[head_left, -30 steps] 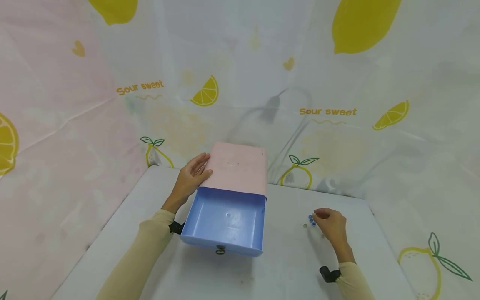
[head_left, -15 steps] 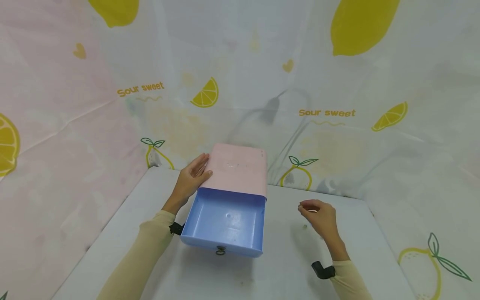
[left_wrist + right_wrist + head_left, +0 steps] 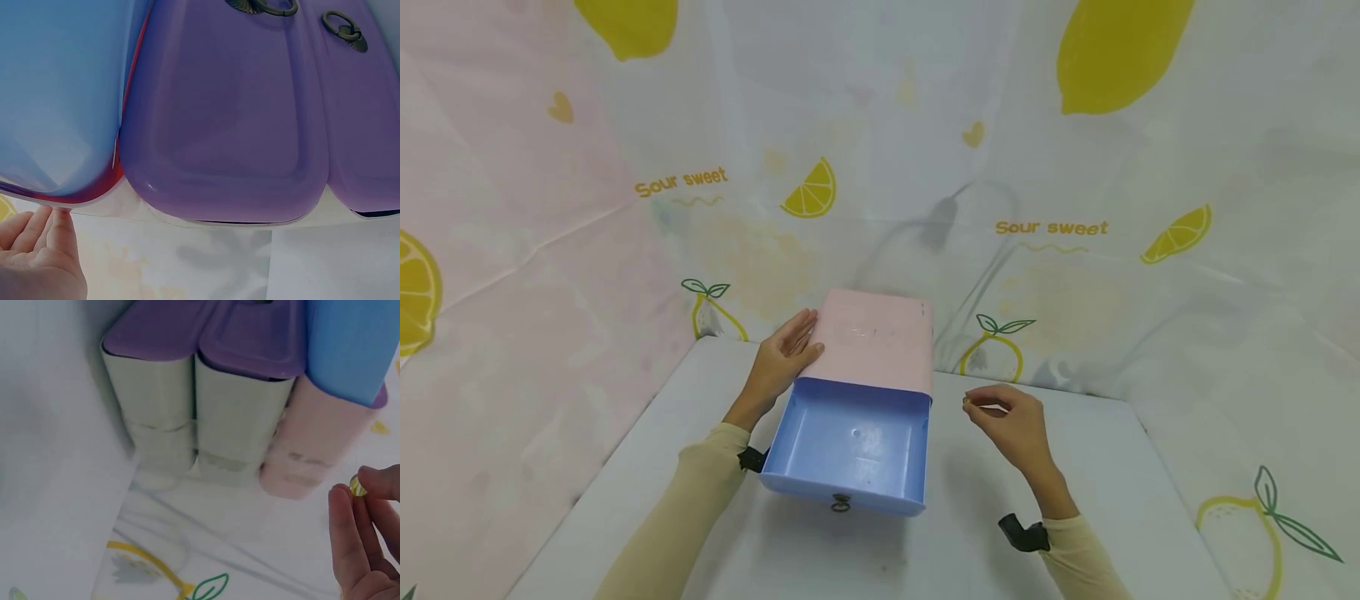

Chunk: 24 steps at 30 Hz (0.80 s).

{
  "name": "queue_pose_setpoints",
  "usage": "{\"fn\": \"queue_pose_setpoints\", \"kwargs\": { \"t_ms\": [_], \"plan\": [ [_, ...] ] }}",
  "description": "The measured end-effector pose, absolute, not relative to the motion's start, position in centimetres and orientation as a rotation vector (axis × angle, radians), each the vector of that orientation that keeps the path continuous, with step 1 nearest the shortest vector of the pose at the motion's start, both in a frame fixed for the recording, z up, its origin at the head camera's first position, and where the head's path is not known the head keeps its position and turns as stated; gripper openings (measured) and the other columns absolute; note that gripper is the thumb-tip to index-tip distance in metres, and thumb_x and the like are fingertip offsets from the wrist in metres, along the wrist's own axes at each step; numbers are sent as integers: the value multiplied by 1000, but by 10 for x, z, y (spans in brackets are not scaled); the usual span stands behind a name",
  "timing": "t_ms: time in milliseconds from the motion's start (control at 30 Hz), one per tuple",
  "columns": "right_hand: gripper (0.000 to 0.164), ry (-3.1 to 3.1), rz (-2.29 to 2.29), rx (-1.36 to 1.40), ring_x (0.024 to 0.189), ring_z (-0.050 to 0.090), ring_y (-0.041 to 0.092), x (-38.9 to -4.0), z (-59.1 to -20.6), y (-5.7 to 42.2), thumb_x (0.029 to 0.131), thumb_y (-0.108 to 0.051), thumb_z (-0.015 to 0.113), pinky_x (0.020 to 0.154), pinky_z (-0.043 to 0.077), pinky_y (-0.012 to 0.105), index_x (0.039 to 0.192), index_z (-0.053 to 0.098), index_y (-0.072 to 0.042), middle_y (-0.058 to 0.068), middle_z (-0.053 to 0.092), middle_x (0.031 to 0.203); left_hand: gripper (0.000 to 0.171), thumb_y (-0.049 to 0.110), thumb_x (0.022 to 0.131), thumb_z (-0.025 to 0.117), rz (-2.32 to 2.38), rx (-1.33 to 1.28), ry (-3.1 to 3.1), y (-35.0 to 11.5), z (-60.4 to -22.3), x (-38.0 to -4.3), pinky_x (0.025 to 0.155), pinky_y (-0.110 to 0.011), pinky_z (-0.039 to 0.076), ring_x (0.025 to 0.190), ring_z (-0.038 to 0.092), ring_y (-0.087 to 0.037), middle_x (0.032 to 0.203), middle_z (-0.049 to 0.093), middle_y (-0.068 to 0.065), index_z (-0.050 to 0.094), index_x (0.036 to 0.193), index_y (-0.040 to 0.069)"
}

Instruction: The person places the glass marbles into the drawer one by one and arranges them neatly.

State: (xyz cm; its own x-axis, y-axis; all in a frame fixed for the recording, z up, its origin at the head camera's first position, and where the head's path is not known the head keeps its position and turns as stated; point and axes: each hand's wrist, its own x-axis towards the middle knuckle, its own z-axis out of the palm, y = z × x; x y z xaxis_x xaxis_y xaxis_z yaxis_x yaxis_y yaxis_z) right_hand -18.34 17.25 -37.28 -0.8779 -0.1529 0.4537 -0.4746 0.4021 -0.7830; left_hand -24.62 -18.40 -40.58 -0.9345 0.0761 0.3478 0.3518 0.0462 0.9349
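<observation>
A small drawer cabinet with a pink top point(image 3: 872, 337) stands on the table, its top blue drawer point(image 3: 850, 433) pulled well out. Nothing lies in the part of the drawer that shows. My left hand point(image 3: 778, 358) rests against the cabinet's left side, thumb on the top edge and fingers straight. Right of the cabinet, my right hand point(image 3: 1015, 425) is raised, pinching a clear yellowish marble point(image 3: 357, 486) between thumb and fingertips. The marble is apart from the drawer.
Below the pulled-out drawer, purple drawer fronts point(image 3: 231, 125) with metal ring pulls face forward. The drawer's own ring pull point(image 3: 841, 503) hangs at its front. A white table point(image 3: 1097, 467) runs back to a lemon-printed cloth wall point(image 3: 880, 125).
My right hand has risen and moved left toward the cabinet with the marble. The blue marbles seen beside it earlier are now out of sight. My left hand and the drawer stay put.
</observation>
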Motion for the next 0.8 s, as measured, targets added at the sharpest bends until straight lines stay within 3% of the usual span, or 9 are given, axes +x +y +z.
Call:
{"fn": "queue_pose_setpoints", "kwargs": {
  "t_ms": [167, 433, 800],
  "plan": [
    [16, -2308, 1515, 642, 86, 69, 37, -177, -364, 160, 78, 12, 73, 75, 59, 23, 93, 70, 10, 22, 69, 93, 70, 3, 93, 64, -1972, -445, -2144, -180, -391, -236, 112, -33, 31, 141, 32, -29, 154, 33, -17, 25, 150, -7],
    [15, -2263, 1507, 779, 83, 70, 34, -169, -358, 138, 78, 13, 73, 73, 61, 35, 92, 70, 9, 21, 69, 91, 69, 3, 93, 64, -1960, -436, -2148, -180, -391, -236, 111, -31, 33, 141, 32, -30, 153, 34, -18, 26, 150, -8],
    [16, -2222, 1593, 924, 82, 69, 33, -158, -357, 112, 77, 16, 73, 73, 61, 36, 91, 69, 9, 21, 69, 90, 69, 2, 93, 64, -1966, -453, -2135, -179, -389, -234, 112, -37, 30, 141, 31, -33, 153, 33, -21, 26, 149, -9]
  ]
}}
